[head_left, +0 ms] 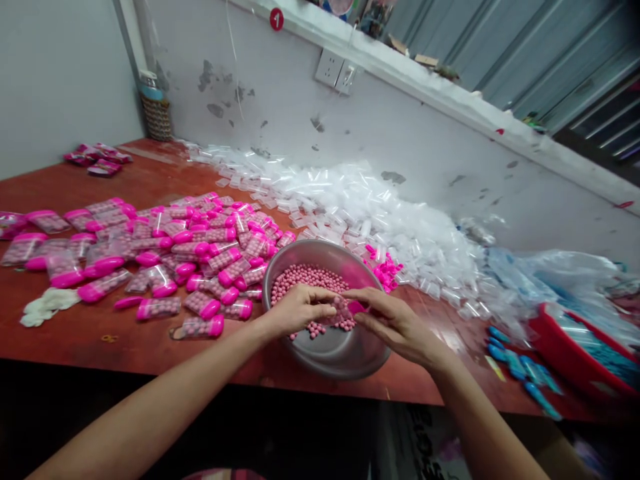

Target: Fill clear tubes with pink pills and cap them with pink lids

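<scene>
Over a grey metal bowl [350,365] of pink beads [305,277], both my hands meet at one small clear container [341,311]. Its body, with beads inside, is gripped by my left hand [305,308]. On its right end sits a bright pink cap [356,307], pinched between the thumb and fingers of my right hand [395,320]. Whether the cap is fully seated cannot be made out. Left of the bowl lies a wide pile of bead-filled containers with pink caps [215,250].
Clear empty containers [380,213] are heaped along the wall. Loose pink pieces [385,268] lie behind the bowl. At the right are blue-capped items [515,363] and a red basin [575,353]. A white cloth [49,305] lies at the left, near the table's front edge.
</scene>
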Demonstrator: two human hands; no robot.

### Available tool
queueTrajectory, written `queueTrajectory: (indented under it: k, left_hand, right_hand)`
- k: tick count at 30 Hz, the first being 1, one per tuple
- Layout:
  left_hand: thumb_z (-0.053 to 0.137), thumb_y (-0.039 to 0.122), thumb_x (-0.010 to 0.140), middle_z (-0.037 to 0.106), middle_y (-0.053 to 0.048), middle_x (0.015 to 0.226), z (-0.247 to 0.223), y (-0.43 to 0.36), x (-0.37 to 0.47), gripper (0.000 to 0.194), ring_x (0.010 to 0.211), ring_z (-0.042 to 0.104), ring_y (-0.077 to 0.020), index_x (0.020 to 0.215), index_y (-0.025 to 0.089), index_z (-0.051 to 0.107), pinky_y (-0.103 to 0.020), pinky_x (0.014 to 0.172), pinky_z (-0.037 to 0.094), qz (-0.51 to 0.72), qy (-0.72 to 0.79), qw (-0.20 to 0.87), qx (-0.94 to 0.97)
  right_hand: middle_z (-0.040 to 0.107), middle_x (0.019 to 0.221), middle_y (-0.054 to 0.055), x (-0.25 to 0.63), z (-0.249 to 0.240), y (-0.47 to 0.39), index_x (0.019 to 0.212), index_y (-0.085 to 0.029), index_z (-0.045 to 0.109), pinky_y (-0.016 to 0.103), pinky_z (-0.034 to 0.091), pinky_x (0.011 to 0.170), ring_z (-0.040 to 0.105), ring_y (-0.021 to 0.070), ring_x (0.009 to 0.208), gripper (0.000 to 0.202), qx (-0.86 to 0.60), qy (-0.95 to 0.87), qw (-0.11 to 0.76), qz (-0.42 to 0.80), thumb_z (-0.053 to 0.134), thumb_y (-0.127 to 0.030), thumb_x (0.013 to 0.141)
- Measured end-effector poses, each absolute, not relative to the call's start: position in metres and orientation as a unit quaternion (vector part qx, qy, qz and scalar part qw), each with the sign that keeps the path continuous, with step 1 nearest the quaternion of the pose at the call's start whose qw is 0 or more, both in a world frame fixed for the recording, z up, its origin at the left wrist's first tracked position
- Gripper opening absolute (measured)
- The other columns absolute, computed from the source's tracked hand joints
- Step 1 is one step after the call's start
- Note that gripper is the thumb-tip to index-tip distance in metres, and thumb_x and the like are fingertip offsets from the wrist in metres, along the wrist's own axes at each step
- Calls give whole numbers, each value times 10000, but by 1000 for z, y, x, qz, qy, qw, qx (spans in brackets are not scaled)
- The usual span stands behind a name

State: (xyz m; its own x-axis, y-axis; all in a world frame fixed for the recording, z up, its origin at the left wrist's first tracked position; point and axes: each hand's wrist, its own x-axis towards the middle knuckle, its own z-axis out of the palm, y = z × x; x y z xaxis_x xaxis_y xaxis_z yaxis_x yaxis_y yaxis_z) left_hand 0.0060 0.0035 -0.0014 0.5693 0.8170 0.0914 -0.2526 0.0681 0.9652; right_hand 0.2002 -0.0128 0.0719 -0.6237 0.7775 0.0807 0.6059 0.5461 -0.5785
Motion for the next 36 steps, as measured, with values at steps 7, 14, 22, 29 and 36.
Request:
queueTrajectory:
  k: [7, 14, 22, 29, 36]
  left_hand:
    - [591, 232, 695, 607, -18, 657, 3, 2, 5, 241, 578, 513, -111, 877, 105, 686, -210, 556, 401, 411, 267, 654, 576]
    - [584, 238, 705, 630, -24, 707, 4, 3, 5, 247, 621, 533, -127, 889, 111, 689, -222, 593, 410, 424, 280, 631, 586]
    - [593, 210, 698, 686, -71, 872, 0, 5, 6, 270, 792, 599, -193, 933, 113, 685, -271, 717, 456, 443, 330, 596, 583]
    - [612, 247, 707, 668, -75, 939, 1, 8, 6, 328, 835, 588, -200, 1004, 113, 651, -284, 743, 454, 445, 340, 591, 580]
    - [630, 261, 693, 676, -76, 897, 1, 6, 5, 307, 817, 593, -209, 966, 128, 672, -288, 725, 460, 417, 337, 595, 599]
  right_hand:
    - [575, 1120, 65, 194, 75, -9, 1202, -245, 468, 290, 443, 826, 548, 168, 970, 335, -377, -895, 113, 211, 440, -283, 870]
    - [603, 1038, 57, 198, 65, -8, 1152, -235, 500, 262, 446, 779, 561, 154, 911, 295, -386, -884, 163, 207, 455, -270, 863]
    - [619, 885, 17, 201, 69, -3, 976, -212, 564, 220, 429, 689, 561, 128, 786, 158, -391, -886, 122, 219, 487, -229, 839]
    - [621, 949, 37, 208, 58, -3, 1075, -208, 529, 234, 453, 684, 570, 130, 777, 247, -424, -857, 202, 213, 485, -265, 838]
    - [610, 1064, 31, 195, 65, -2, 1116, -244, 524, 274, 440, 797, 563, 160, 952, 292, -356, -893, 147, 232, 455, -183, 838]
